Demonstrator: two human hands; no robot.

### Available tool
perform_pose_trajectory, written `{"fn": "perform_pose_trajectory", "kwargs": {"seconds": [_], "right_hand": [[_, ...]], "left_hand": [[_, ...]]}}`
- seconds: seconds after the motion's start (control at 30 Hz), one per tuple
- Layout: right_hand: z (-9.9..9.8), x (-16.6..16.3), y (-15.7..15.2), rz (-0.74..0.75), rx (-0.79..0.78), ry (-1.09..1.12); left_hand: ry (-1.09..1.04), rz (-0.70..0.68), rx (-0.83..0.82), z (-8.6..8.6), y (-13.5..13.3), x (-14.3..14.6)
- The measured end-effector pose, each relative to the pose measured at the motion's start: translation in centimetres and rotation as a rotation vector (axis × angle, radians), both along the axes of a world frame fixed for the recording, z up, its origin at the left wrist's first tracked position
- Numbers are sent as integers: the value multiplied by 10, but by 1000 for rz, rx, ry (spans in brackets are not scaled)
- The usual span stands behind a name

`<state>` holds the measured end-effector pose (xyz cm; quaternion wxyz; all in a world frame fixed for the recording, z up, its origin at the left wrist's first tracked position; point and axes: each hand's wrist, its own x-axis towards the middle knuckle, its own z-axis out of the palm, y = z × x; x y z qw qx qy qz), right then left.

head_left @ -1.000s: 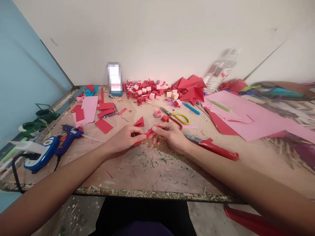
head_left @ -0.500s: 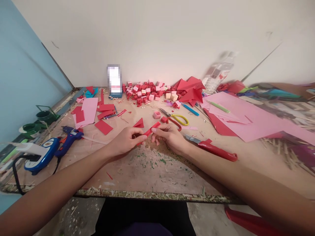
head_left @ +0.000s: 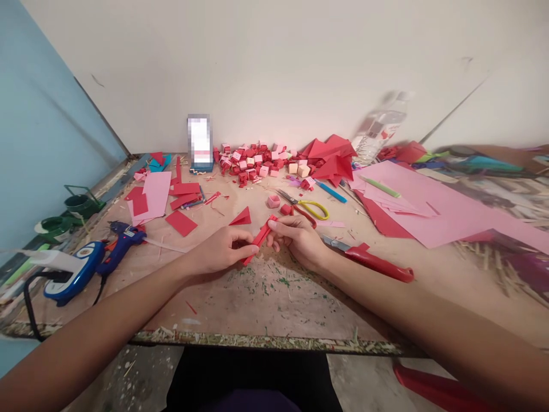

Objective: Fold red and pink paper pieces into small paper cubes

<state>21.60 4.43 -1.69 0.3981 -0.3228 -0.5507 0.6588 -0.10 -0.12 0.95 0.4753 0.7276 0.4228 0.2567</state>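
Note:
A narrow folded strip of red paper (head_left: 261,236) is stretched slantwise between my two hands, above the tabletop. My left hand (head_left: 223,249) pinches its lower end between thumb and fingers. At the upper end, my right hand (head_left: 295,236) grips it with the thumb on top and the other fingers curled beneath. Just beyond my left hand lies a folded red paper triangle (head_left: 241,217). A small pink paper box (head_left: 273,201), a red paper piece (head_left: 285,209) and yellow-and-red-handled scissors (head_left: 315,209) lie beyond my right hand.
Red-handled scissors (head_left: 377,263) rest by my right forearm. On the left are a blue glue gun (head_left: 120,246) and a blue power socket (head_left: 81,269). Small paper boxes (head_left: 253,160) heap against the wall beside a phone (head_left: 199,140). Pink sheets (head_left: 429,200) cover the right side.
The red strip has turned steeper, showing more of its length. My left hand has shifted slightly, its thumb now lying along the lower end. Both hands keep their hold.

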Motion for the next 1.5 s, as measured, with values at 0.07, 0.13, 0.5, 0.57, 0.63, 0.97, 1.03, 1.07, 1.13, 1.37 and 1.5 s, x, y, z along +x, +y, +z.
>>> {"fn": "perform_pose_trajectory", "kwargs": {"seconds": [0.07, 0.13, 0.5, 0.57, 0.63, 0.97, 1.03, 1.07, 1.13, 1.37, 1.5], "right_hand": [[0, -1, 0, -6, 6, -1], [0, -1, 0, -18, 11, -2], [4, -1, 0, -111, -9, 43], [4, -1, 0, -117, -16, 54], [4, -1, 1, -117, -23, 62], [2, -1, 1, -152, -5, 53], [2, -1, 1, -161, 8, 46], [2, -1, 2, -163, 14, 43], [3, -2, 2, -159, 28, 37], [6, -4, -1, -1, 103, -87], [4, -2, -1, 122, 243, -241]], "left_hand": [[10, -9, 6, -1, 0, 0], [27, -22, 13, -1, 0, 0], [105, -12, -16, -3, 0, -3], [111, -10, -16, -4, 0, -4], [110, -8, -19, -3, 0, -3], [135, -8, -35, -2, -1, -2], [144, -10, -34, -2, -1, -2], [146, -5, -31, -2, -1, -2], [139, 14, -16, -2, -1, -2], [31, 142, -11, -4, -2, 1], [34, 157, -30, -3, -2, 4]]}}
